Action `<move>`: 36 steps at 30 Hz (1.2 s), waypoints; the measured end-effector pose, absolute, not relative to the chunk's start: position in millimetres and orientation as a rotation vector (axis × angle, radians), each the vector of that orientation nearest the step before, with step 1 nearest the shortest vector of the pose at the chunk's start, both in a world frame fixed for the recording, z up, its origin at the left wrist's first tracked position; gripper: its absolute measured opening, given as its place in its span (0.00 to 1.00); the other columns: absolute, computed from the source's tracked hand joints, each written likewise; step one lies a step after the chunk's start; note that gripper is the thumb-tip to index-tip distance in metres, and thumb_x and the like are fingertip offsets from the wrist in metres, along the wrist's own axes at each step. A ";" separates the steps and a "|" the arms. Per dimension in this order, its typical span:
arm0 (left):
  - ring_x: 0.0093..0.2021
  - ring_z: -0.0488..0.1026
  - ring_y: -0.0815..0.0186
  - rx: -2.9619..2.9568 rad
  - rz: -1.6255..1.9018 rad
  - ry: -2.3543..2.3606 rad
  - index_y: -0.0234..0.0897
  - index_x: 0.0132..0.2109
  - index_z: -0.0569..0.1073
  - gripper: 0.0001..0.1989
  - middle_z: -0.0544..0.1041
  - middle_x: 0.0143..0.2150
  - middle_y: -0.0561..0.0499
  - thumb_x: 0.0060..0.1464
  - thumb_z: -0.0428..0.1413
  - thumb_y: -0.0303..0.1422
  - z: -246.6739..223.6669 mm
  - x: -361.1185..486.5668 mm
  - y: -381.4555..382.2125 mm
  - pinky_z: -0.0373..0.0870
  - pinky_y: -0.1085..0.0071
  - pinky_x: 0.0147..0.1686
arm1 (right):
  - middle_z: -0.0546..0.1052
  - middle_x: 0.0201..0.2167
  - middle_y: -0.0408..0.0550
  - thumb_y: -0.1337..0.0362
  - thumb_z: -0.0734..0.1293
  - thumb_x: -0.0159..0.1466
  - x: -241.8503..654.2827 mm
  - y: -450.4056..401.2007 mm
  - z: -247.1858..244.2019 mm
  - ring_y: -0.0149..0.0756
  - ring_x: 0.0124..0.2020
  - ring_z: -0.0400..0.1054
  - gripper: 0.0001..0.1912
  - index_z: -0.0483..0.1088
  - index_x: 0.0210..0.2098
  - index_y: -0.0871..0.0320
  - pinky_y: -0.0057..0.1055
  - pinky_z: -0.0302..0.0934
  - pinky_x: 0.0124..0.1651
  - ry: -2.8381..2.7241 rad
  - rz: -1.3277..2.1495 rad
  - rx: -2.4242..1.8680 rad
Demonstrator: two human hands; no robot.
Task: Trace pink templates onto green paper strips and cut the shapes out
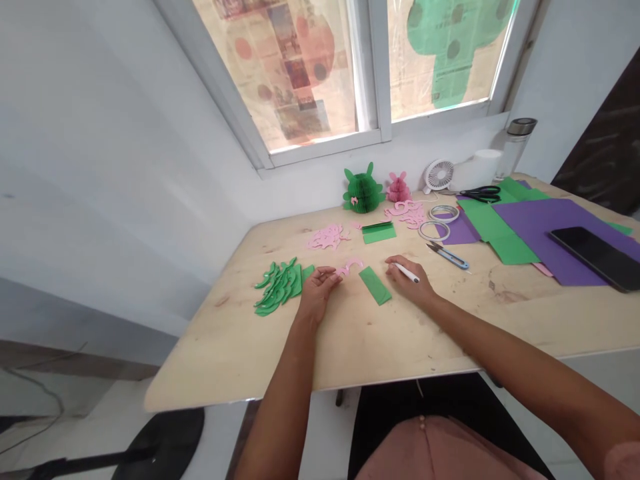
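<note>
The left hand (320,288) pinches a small pink cutout (343,271) between thumb and fingers, low over the table (370,347); the right hand (407,283) grips a white pen (407,273), and whether its tip touches anything cannot be told. Between the hands lie a pink curved strip (355,263), beyond and just beside the cutout, and a green slip (375,286), nearer the right hand. Left of the left hand is a heap of green cutouts (277,287), some glossy along their edges. Beyond the left hand sits a pile of pink scraps (327,237), and beyond the gap between the hands a folded green card (379,232). To the right of the right hand lie blue-handled snips (449,255), with two tape rolls (434,231) past them and more pink offcuts (407,213) beyond. Farther right are green sheets (505,227), purple sheets (565,233), black scissors (483,194) and a dark phone (597,257), on which no brand shows. At the far edge stand a green paper figure (363,191), a pink one (399,188), a white fan (440,176) and a bottle (513,150). Newsprint (295,80) covers the window panes behind, its writing too small to read.
</note>
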State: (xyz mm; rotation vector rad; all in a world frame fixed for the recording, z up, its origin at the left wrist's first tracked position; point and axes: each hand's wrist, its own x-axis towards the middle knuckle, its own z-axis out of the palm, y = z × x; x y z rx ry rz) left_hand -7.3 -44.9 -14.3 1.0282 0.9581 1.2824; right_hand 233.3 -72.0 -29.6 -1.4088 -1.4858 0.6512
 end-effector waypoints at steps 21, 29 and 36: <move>0.31 0.75 0.67 1.165 1.274 0.976 0.36 0.34 0.72 0.18 0.76 0.27 0.54 0.36 0.67 0.38 -17.3 -3.0 -42.2 0.70 0.69 0.38 | 0.78 0.25 0.43 0.57 0.59 0.63 227.8 -69.4 -28.2 0.33 0.25 0.72 0.13 0.70 0.40 0.55 0.28 0.67 0.29 -1.409 0.699 -1.365; 0.30 0.75 0.67 1.216 1.237 0.989 0.36 0.34 0.72 0.17 0.76 0.26 0.53 0.37 0.66 0.38 -14.9 -2.7 -42.3 0.70 0.70 0.36 | 0.78 0.25 0.44 0.58 0.59 0.62 228.1 -69.7 -26.4 0.34 0.24 0.71 0.13 0.70 0.40 0.55 0.29 0.67 0.30 -1.397 0.711 -1.378; 0.31 0.75 0.66 1.238 1.195 1.037 0.36 0.34 0.73 0.15 0.76 0.27 0.53 0.39 0.65 0.37 -16.8 -3.0 -38.3 0.70 0.69 0.37 | 0.79 0.27 0.45 0.59 0.59 0.62 228.8 -71.2 -23.0 0.34 0.27 0.73 0.13 0.70 0.42 0.56 0.29 0.66 0.32 -1.416 0.753 -1.384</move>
